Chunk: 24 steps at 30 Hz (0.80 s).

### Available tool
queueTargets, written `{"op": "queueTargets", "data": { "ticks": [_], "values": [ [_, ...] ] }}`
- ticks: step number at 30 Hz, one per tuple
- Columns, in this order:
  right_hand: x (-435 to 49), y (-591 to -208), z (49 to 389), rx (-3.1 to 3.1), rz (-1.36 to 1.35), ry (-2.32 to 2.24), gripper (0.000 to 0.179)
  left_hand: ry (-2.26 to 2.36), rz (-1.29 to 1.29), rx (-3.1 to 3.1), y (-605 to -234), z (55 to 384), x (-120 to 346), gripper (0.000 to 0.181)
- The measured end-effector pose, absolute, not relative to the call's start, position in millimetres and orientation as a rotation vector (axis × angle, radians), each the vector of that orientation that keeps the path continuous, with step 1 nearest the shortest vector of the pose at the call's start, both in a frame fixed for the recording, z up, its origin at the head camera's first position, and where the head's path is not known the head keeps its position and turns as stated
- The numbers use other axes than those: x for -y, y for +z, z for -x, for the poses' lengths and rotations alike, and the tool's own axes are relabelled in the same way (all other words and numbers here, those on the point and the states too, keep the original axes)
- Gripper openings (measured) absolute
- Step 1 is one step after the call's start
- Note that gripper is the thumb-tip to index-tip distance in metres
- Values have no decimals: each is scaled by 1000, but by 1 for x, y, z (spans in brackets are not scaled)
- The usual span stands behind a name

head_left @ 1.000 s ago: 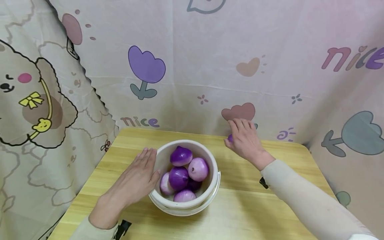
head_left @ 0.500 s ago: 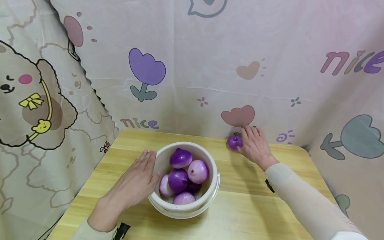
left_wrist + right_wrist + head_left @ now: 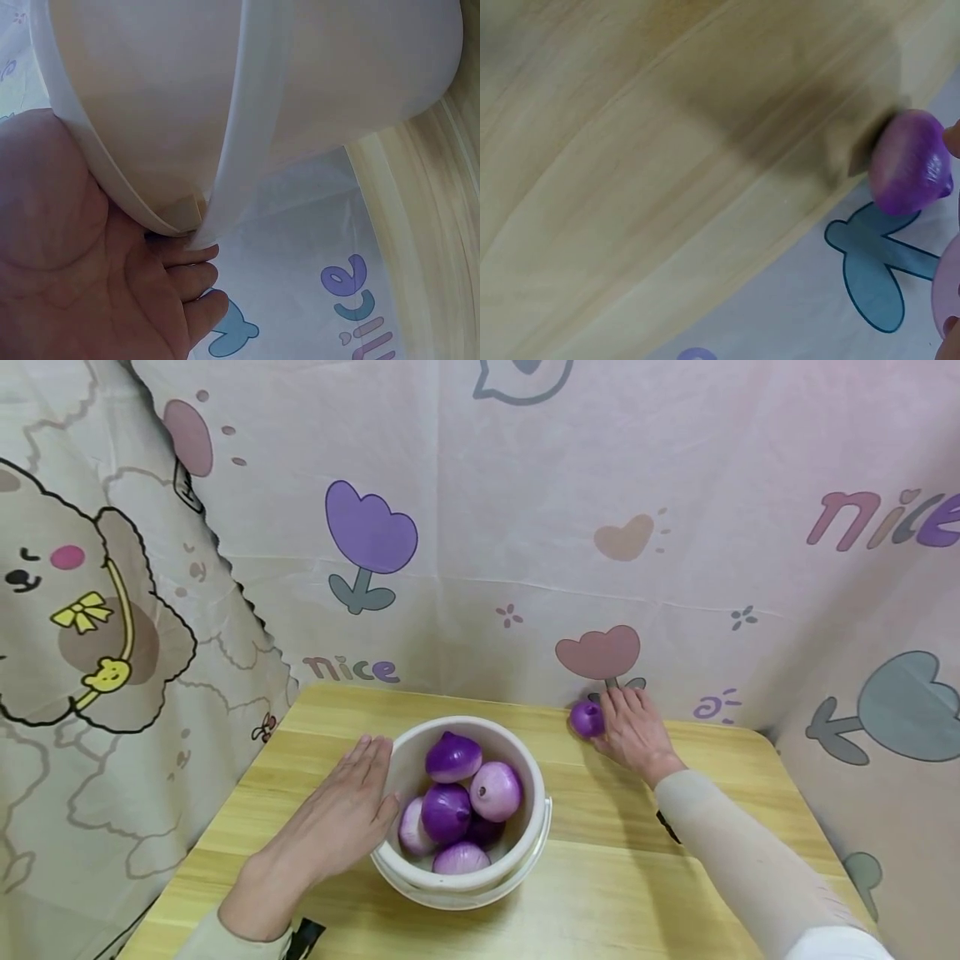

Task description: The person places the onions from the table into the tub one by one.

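In the head view, my left hand (image 3: 326,827) rests flat against the left side of a white bucket (image 3: 534,768), fingers straight. The left wrist view has its fingers at the bucket's rim (image 3: 112,180), near where the handle (image 3: 240,142) joins. Several purple onions (image 3: 453,756) lie inside the bucket. Another purple onion (image 3: 587,720) sits by the table's back edge. My right hand (image 3: 637,735) is on its right side, with fingers stretched forward. In the right wrist view a fingertip (image 3: 952,140) is right at this onion (image 3: 911,161).
The wooden table (image 3: 600,860) carries the bucket near its middle. A printed curtain (image 3: 480,527) hangs right behind the table's back edge, and another printed cloth (image 3: 112,777) hangs along the left side. The bucket's handle (image 3: 536,843) is folded down at its right front.
My right hand was over the far onion a second ago, then shifted right and uncovered it. Since then it has edged slightly back left. My left hand stays at the bucket.
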State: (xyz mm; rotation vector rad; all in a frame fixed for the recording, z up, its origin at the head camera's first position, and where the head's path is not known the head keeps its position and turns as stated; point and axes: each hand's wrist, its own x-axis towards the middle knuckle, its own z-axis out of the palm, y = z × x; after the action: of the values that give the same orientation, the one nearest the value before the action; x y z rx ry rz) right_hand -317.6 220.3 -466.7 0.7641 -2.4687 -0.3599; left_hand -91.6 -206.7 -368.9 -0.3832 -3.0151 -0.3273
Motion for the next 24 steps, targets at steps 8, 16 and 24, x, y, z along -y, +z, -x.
{"op": "queueTargets", "data": {
  "ticks": [8,16,24],
  "values": [
    [-215,-482,327,2540,-736,-356,90,-327,369,3015,-368,91,207,70],
    [-214,-496,329,2660,-671,-314,86,-317,368,3025,-369,90,206,70],
    [-211,-504,333,2572,-686,-240,70,-309,371,3018,-367,90,206,70]
  ]
}}
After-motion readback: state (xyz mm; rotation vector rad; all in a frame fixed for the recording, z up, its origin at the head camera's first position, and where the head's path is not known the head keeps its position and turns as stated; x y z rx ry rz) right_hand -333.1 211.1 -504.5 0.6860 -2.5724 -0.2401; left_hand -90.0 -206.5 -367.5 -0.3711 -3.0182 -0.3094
